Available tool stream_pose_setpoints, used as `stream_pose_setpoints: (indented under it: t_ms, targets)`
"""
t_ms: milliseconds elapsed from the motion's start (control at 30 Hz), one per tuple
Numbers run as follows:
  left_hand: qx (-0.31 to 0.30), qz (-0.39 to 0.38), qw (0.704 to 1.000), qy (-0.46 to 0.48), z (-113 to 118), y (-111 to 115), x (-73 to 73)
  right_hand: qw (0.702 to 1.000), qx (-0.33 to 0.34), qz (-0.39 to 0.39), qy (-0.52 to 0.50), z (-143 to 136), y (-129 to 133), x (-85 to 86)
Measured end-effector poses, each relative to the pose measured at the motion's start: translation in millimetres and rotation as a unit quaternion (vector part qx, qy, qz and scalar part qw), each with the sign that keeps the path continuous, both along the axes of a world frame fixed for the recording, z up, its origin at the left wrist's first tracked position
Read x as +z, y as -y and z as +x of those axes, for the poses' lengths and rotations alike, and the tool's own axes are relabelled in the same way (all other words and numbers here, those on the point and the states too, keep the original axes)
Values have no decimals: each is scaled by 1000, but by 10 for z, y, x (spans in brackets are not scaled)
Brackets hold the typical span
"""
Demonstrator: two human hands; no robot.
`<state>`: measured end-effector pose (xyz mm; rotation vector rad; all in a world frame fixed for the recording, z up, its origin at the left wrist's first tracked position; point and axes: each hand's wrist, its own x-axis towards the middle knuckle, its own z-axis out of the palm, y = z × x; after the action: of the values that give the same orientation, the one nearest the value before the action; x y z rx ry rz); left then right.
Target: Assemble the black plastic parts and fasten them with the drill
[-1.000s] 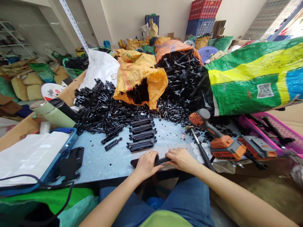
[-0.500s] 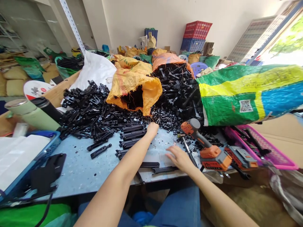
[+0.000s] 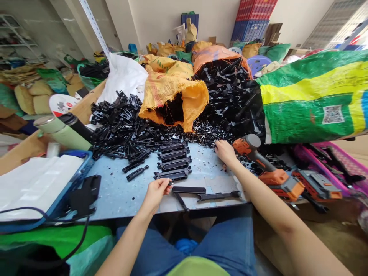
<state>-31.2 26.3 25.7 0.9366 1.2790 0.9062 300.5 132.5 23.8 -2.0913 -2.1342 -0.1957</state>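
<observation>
Near the table's front edge, my left hand (image 3: 156, 191) pinches a small dark part, just left of a flat black bar (image 3: 189, 190). A black wrench-like piece (image 3: 220, 196) lies right of that bar, and a short black bar slants below it. Above my left hand is a row of several black assembled pieces (image 3: 174, 164). My right hand (image 3: 225, 151) has its fingers pinched together at the edge of a pile of small screws (image 3: 211, 134); what they hold, if anything, is too small to make out. The orange power driver (image 3: 264, 168) lies right of my right hand.
Black parts (image 3: 123, 126) are heaped at the back left. Behind are a yellow sack (image 3: 163, 90) and a green striped sack (image 3: 304, 122). A pink basket (image 3: 342, 161) stands right, a blue basket (image 3: 54, 207) and a green bottle (image 3: 63, 132) left.
My left hand has drawn back from the screw pile to the front edge. My right hand has reached forward to the pile, its fingers closing. The view has shifted slightly.
</observation>
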Motion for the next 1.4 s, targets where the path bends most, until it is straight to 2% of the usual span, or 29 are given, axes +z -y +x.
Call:
stream_pose_setpoints:
  t_ms: [100,200,300,400,500,600,667,767,867,933,967,1033,1133,1200,1300,1400]
  targets:
    - [3,-7,1000,0,40,92,-37,999,35,16,-20,-19,199,46]
    - [4,7,1000,3,70,111,-8,992,81,41,-85,-47,355,71]
    - [-19,9,1000,-8,41,124,13,986,91,57,-128,-80,448,97]
    - [-38,14,998,-50,17,132,12,977,101,60,-177,-155,540,166]
    - [-83,43,989,-118,28,114,14,955,153,15,-254,-289,706,282]
    - [-122,121,961,-218,49,75,-5,928,185,-85,-311,-443,937,398]
    - [-109,175,938,-278,51,57,-50,911,182,-159,-333,-528,1087,448]
    - [-90,207,919,-322,35,79,-147,900,178,-230,-324,-609,1239,479]
    - [-65,228,895,-378,37,154,-195,925,189,-222,-242,-668,1286,499]
    - [-43,285,858,-426,79,209,-168,939,214,-211,-168,-721,1283,523]
    - [-48,328,835,-440,116,233,-140,941,229,-209,-133,-751,1281,534]
    - [-111,422,784,-442,224,268,-73,940,257,-210,-82,-808,1285,537]
    - [-247,483,726,-423,442,295,-13,943,262,-193,-70,-832,1336,425]
    - [-295,470,716,-423,589,302,-30,949,249,-155,-115,-787,1404,259]
    - [-315,440,723,-430,730,306,-92,933,276,-58,-224,-663,1526,-25]
    - [-319,436,718,-439,728,315,-106,909,316,5,-274,-538,1614,-178]
